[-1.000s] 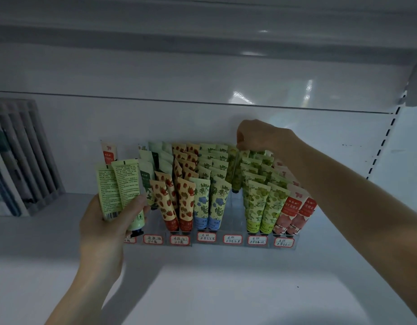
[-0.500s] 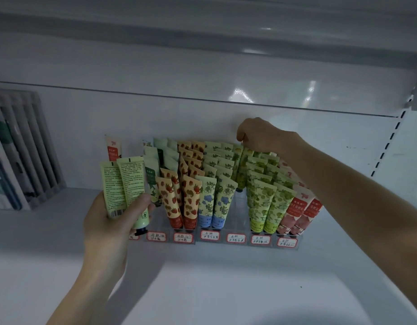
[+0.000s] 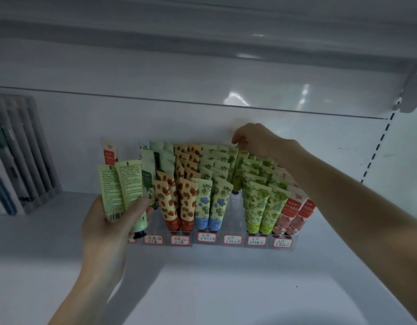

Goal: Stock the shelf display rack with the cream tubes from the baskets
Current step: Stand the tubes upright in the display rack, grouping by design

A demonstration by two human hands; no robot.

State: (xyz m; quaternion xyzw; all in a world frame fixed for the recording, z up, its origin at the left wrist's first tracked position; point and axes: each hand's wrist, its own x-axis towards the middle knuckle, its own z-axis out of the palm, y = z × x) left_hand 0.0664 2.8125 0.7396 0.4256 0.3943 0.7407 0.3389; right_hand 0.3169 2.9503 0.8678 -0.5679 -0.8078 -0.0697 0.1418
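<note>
A clear display rack point(image 3: 233, 248) with red-edged labels stands at the back of a white shelf, filled with rows of cream tubes: strawberry tubes point(image 3: 166, 202), blue-flower tubes point(image 3: 204, 205), green-leaf tubes point(image 3: 257, 202) and pink tubes point(image 3: 289, 212). My left hand point(image 3: 109, 228) grips two pale green tubes point(image 3: 119, 188) upright, printed backs facing me, in front of the rack's left end. My right hand point(image 3: 256, 141) reaches over the rack's back row with fingers curled at the top of a yellow-green tube point(image 3: 235, 170) in the sparsely filled column; whether it grips the tube is hidden.
A grey slotted holder point(image 3: 27, 151) with dark items stands at the far left of the shelf. An upper shelf overhangs close above. A perforated upright point(image 3: 378, 146) and bracket point(image 3: 411, 90) are at right. The white shelf surface point(image 3: 226, 289) stretches in front of the rack.
My right hand has stayed at the back row, lifting slightly. My left hand and its two green tubes have held nearly still.
</note>
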